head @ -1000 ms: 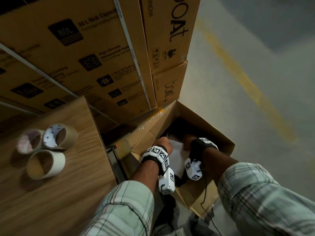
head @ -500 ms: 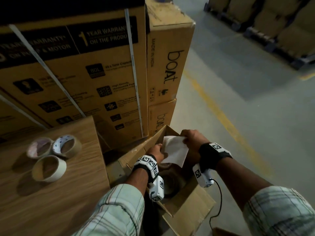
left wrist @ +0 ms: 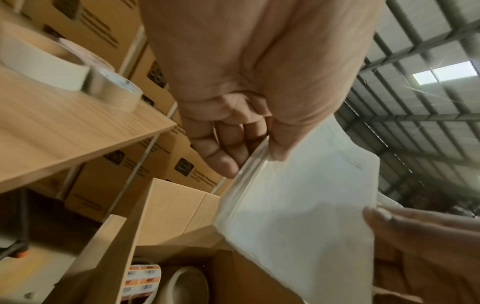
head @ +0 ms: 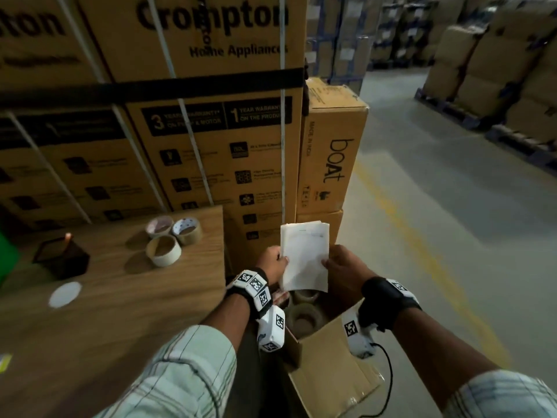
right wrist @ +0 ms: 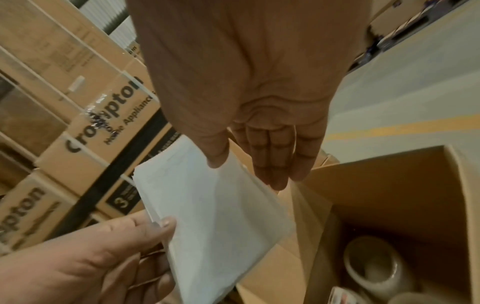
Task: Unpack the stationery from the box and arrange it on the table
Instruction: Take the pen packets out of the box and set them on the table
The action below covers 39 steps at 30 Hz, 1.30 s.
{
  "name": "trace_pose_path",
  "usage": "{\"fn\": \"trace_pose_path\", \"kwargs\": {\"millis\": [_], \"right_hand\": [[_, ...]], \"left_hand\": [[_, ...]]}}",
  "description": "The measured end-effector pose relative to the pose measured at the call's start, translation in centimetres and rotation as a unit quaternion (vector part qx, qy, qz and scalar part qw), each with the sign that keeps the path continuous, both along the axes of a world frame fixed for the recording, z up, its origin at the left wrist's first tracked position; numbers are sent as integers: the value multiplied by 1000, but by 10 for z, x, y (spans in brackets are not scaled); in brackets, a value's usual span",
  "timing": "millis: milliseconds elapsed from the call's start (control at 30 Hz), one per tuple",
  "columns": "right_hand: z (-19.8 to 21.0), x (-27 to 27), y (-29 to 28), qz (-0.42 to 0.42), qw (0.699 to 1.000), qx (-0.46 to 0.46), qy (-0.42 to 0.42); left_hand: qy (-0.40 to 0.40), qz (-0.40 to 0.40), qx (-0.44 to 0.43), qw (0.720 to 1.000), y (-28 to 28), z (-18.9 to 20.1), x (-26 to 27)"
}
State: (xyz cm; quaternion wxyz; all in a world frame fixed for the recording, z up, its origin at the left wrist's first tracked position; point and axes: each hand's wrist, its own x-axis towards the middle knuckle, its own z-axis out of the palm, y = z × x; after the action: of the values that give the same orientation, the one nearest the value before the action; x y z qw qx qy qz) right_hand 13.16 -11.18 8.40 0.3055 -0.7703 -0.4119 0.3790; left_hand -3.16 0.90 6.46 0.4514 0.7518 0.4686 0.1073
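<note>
White paper stack [head: 304, 256] pinched by both hands' grip, wrist views reveal tape rolls [right wrist: 374, 271] inside box [right wrist: 415, 185].

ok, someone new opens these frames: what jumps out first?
The white stack of papers, held up over the open cardboard box with the left hand and right hand pinching its side edges. Next, three tape rolls clustered on the wooden table at left, with more rolls down in the box.
</note>
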Motion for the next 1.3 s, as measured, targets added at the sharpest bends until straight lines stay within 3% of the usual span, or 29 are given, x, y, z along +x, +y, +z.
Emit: {"fn": "trace_pose_path", "kwargs": {"millis": [167,400,500,567,633,767,867,1067,1300], "right_hand": [[-1,-44,-10,66,998,-13,1],[19,-136,5,165,985,24,41],[22,-170,19,185,982,39,24],[26,-194,29,195,979,55,-7],[26,-223,40,209,976,55,-28],[12,-294,71,237,970,7,56],[0,-355,88,257,965,-10,47],[-21,-485,126,252,968,7,-12],[-65,-568,142,167,984,-14,-53]], "left_hand": [[-32,23,-51,998,-37,21,-62],[5,59,-58,997,-52,39,-162],[35,90,-77,992,-55,40,-205],[14,107,-121,987,-56,36,-234],[-1,131,-106,986,-57,33,-263],[25,192,-35,981,-46,24,-335],[39,204,-19,978,-33,11,-400],[54,261,22,964,5,-14,-522],[103,269,18,958,34,-41,-586]]}}
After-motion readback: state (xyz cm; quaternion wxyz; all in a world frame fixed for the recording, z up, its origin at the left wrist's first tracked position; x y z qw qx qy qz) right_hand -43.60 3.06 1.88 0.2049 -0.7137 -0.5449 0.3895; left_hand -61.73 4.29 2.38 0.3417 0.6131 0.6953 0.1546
